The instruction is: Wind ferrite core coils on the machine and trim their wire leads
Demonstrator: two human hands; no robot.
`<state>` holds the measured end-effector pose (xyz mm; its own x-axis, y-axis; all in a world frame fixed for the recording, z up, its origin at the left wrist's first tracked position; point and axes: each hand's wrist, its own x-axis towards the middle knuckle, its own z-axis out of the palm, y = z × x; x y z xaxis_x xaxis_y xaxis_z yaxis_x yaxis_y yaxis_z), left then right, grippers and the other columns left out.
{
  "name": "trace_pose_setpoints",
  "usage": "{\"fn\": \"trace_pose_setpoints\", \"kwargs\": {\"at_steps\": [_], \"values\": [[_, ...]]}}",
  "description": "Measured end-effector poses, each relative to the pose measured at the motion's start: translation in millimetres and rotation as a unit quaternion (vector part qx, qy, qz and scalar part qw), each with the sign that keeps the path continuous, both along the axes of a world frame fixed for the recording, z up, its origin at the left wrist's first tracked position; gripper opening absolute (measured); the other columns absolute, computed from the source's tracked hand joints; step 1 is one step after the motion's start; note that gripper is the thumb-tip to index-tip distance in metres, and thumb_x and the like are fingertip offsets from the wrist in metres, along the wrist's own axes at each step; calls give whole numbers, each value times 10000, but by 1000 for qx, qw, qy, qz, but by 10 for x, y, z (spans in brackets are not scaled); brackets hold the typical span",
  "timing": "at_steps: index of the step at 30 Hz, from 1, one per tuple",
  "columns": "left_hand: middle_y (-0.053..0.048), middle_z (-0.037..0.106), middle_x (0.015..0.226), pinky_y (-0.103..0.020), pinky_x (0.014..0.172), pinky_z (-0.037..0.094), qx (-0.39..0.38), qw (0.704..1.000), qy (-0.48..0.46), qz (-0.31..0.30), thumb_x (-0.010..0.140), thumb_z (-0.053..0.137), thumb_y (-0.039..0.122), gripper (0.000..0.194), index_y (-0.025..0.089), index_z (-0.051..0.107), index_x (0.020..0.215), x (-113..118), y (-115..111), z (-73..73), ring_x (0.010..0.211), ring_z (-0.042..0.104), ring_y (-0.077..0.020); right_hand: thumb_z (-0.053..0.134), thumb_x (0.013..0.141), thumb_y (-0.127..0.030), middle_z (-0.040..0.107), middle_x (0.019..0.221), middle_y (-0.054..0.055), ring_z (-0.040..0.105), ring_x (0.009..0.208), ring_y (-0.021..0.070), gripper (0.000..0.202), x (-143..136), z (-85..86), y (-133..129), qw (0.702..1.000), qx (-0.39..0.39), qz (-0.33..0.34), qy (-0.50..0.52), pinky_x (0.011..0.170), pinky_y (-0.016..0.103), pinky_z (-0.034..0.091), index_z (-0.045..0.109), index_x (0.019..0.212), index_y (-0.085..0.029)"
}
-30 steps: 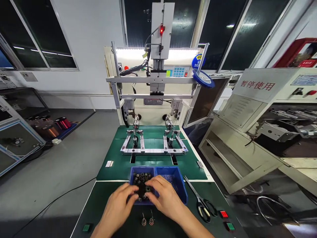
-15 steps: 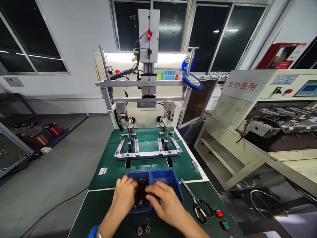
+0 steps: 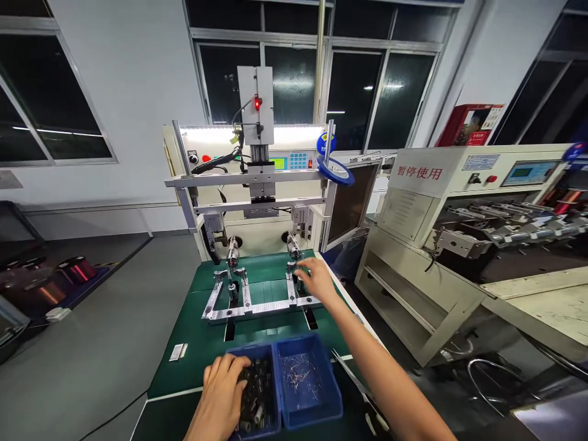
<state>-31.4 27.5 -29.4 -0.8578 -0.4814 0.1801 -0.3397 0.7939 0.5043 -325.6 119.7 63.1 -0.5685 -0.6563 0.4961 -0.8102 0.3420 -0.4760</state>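
My left hand [image 3: 223,392] rests over the left compartment of a blue plastic bin [image 3: 278,422], its thumb apart from its bent fingers. Small dark cylindrical parts [image 3: 258,392] fill that compartment. Further forward, my right hand [image 3: 316,278] reaches to the right-hand fixture of the winding machine. Its thumb and fingers curl together beside the metal post there; whatever lies between the fingertips is too small to make out. The matching left-hand fixture [image 3: 233,291] stands on the same metal frame [image 3: 271,307].
Fine wire scraps [image 3: 301,376] lie in the bin's right compartment. Scissors [image 3: 356,376] sit right of it, partly behind my forearm. A small white block [image 3: 177,352] is on the green mat. Another machine [image 3: 413,202] stands to the right, and wire spools [image 3: 76,269] are on the left floor.
My right hand has left the bin and moved forward to the right-hand fixture. My left hand stays at the dark parts, its fingers now more spread. The view has tilted up and shifted right.
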Motion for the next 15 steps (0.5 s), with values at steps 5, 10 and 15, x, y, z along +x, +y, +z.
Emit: {"fn": "trace_pose_setpoints", "kwargs": {"at_steps": [5,10,15], "values": [[-103,670,1068,-410,829,522,261,953,151,20,890,482,549,369,275,651,1071,60,-129,-41,905,653,-266,644,914,-294,625,1229,82,546,1201,264,209,-603,215,-313,992,74,-98,-34,1029,519,431,657,1073,-159],[-84,733,972,-365,716,563,513,823,243,29,710,731,602,493,235,686,1036,46,-140,-48,784,684,-232,644,915,-343,647,1188,78,584,1145,254,230,-716,114,-326,978,153,-112,-88,988,502,473,664,1057,-163],[-59,734,864,-352,718,578,566,766,296,73,582,869,476,455,213,739,930,-12,-67,-40,754,694,-214,627,927,-356,648,1193,77,597,1125,246,253,-820,27,-316,980,146,-92,-97,983,492,478,656,1087,-163]]}}
